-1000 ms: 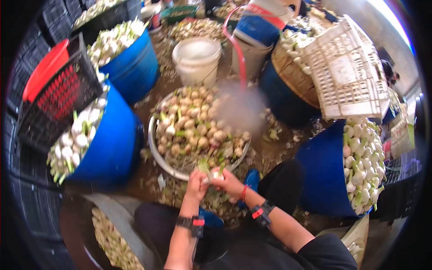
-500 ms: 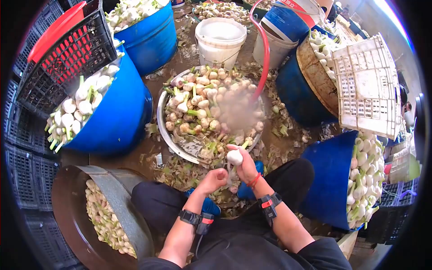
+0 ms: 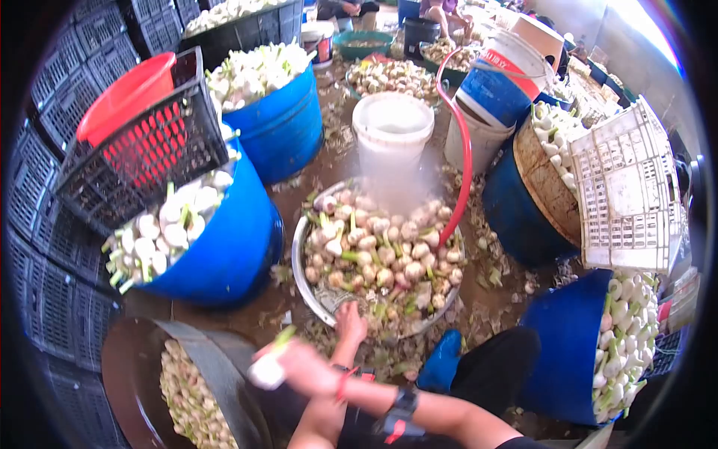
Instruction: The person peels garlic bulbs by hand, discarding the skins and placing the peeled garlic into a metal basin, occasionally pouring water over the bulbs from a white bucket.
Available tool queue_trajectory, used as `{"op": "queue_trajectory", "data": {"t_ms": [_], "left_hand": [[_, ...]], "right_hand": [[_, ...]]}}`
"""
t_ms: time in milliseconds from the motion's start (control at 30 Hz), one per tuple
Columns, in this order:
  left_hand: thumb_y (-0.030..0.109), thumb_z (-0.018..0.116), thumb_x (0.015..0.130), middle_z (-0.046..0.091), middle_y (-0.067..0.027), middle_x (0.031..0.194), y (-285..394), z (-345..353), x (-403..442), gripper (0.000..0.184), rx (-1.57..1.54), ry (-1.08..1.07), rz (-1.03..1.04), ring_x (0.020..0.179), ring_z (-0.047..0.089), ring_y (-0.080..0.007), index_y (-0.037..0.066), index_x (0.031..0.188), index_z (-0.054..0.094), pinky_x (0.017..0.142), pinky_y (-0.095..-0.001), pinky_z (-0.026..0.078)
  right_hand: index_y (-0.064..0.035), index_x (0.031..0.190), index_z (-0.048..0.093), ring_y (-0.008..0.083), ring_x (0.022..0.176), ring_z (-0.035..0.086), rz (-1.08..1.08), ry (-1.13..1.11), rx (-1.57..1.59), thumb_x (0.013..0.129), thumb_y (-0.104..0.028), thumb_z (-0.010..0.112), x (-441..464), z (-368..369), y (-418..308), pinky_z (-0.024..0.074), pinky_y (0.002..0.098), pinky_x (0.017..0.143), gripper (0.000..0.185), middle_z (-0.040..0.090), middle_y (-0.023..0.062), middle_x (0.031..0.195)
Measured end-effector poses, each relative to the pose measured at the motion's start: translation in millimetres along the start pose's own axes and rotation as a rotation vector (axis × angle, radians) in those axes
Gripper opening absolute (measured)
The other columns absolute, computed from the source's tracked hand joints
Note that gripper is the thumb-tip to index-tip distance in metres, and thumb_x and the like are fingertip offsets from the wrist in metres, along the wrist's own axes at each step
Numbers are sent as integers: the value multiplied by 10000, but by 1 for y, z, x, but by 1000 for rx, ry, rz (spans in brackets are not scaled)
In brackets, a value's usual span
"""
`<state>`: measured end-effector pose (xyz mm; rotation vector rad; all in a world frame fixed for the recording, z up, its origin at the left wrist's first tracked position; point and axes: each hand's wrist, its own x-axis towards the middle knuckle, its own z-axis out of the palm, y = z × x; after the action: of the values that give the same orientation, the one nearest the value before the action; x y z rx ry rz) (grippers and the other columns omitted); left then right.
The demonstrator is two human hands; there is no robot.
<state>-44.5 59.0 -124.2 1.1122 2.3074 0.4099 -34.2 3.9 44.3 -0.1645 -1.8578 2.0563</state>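
My right hand (image 3: 305, 368), with a red string at its wrist, is crossed over to the left and holds a peeled white garlic bulb (image 3: 268, 371) with a short green stem. It is blurred by motion, above my left forearm. My left hand (image 3: 350, 323) reaches to the near rim of the round metal basin (image 3: 301, 278); its fingers are partly spread and nothing shows in them. Unpeeled garlic bulbs (image 3: 385, 251) fill the basin. Loose skins lie at the basin's near side.
Blue tubs of white garlic stand at left (image 3: 224, 251) and right (image 3: 561, 344). A tilted metal tub (image 3: 134, 374) of garlic is at lower left. A white bucket (image 3: 393, 123) and red hose (image 3: 464, 150) are beyond the basin. People sit far back.
My right hand has swung left across my left arm with the peeled bulb. My left hand has moved away from it to the basin's rim, its fingers loosened. The view has shifted.
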Motion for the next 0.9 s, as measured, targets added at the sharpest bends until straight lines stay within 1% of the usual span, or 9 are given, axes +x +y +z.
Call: {"op": "queue_trajectory", "data": {"t_ms": [100,200,300,433,500,567,633,733,900], "left_hand": [[80,551,735,312,-157,1318,-7,-9,57,521,3,278,-124,1180,329,-372,158,1234,423,941,-506,316],[137,569,754,327,-144,1312,-20,-13,74,376,192,153,48,1200,303,-344,195,1124,542,970,-482,271],[145,498,806,393,-134,1245,-54,13,84,221,228,310,231,1201,292,-334,174,980,631,966,-445,267],[205,557,783,440,-103,1204,-38,17,66,172,312,425,62,1134,360,-295,136,905,657,940,-440,276],[262,619,751,524,-120,1061,-20,3,45,213,103,245,-51,1063,412,-298,88,867,658,881,-422,332],[300,677,722,581,-143,759,-8,-1,32,303,-96,398,-58,723,541,-321,8,784,625,650,-394,428],[289,678,748,604,-101,742,24,-21,7,290,-510,161,-255,591,548,-229,9,724,605,551,-336,429],[155,641,794,588,-1,740,43,-27,-28,165,-1393,-16,-114,621,513,-54,-7,789,610,534,-199,417],[38,563,774,574,24,691,48,-39,-44,101,-1159,-21,59,607,498,-42,-10,836,627,534,-196,410]], "right_hand": [[-61,1269,373,164,969,468,115,-280,218,897,-260,482,17,38,-85,405,291,827,435,407,93,1130],[-57,1273,361,171,938,491,-51,13,36,866,-256,548,14,5,-48,407,282,835,491,412,97,1130],[-25,1137,499,222,967,507,187,344,-161,847,-216,561,-23,-65,2,407,318,855,354,517,122,1054],[-28,1112,510,205,917,525,533,575,-289,843,-246,548,-86,-127,38,426,306,818,349,466,124,1060],[-41,1127,504,260,946,527,590,597,-332,806,-274,592,-101,-142,48,443,328,801,406,457,169,1097],[-49,1145,488,288,1029,479,458,596,-555,791,-230,609,-104,-146,72,403,340,871,416,425,174,1148],[-57,1163,472,316,1111,431,325,592,-774,775,-186,626,-108,-146,80,363,352,941,438,394,180,1199],[-97,1198,463,329,1150,397,166,473,-616,719,-134,675,-105,-160,69,349,358,958,525,393,172,1211],[-103,1173,497,280,1051,471,130,489,-685,687,-119,708,-121,-161,45,451,324,823,529,420,140,1159]]}}
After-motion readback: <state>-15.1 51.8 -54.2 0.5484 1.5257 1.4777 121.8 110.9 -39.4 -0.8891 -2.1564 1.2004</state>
